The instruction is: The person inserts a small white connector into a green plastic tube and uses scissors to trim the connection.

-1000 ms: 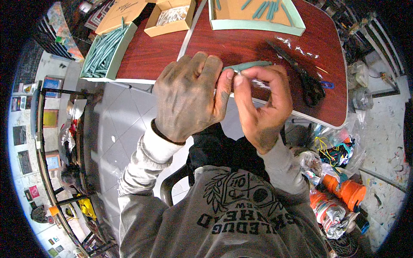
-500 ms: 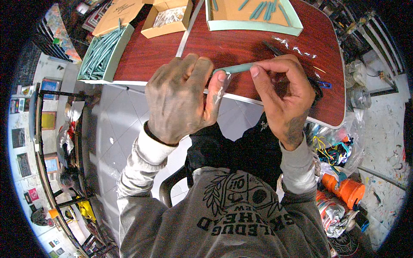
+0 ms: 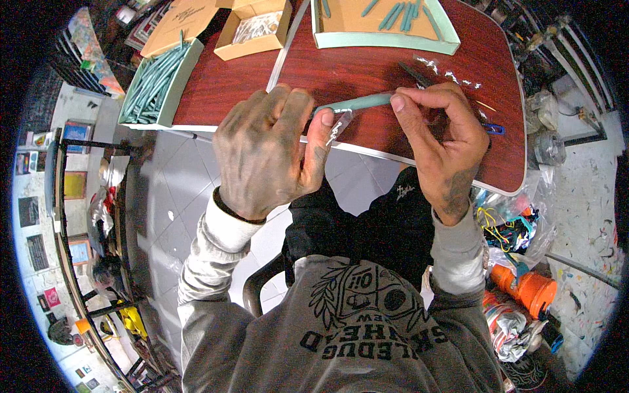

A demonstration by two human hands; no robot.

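Both of my hands hold one teal stick (image 3: 359,103) level above the near edge of the dark red table (image 3: 341,72). My left hand (image 3: 265,154) pinches its left end, where a scrap of clear wrap (image 3: 339,124) hangs by the thumb. My right hand (image 3: 440,141) grips the stick's right end with thumb and fingers. Black scissors (image 3: 419,77) lie on the table just behind my right hand, mostly hidden by it.
A teal tray (image 3: 157,82) full of similar sticks sits at the table's left. Another teal tray (image 3: 383,40) with several sticks stands at the back. An open cardboard box (image 3: 252,29) holds clear wrappers. Clear scraps (image 3: 452,75) lie at the right. Bags and orange cones (image 3: 524,288) crowd the floor at right.
My right hand swung from below the stick to its right end and turned palm-down. My left hand slid left, and the stick now shows longer between the hands.
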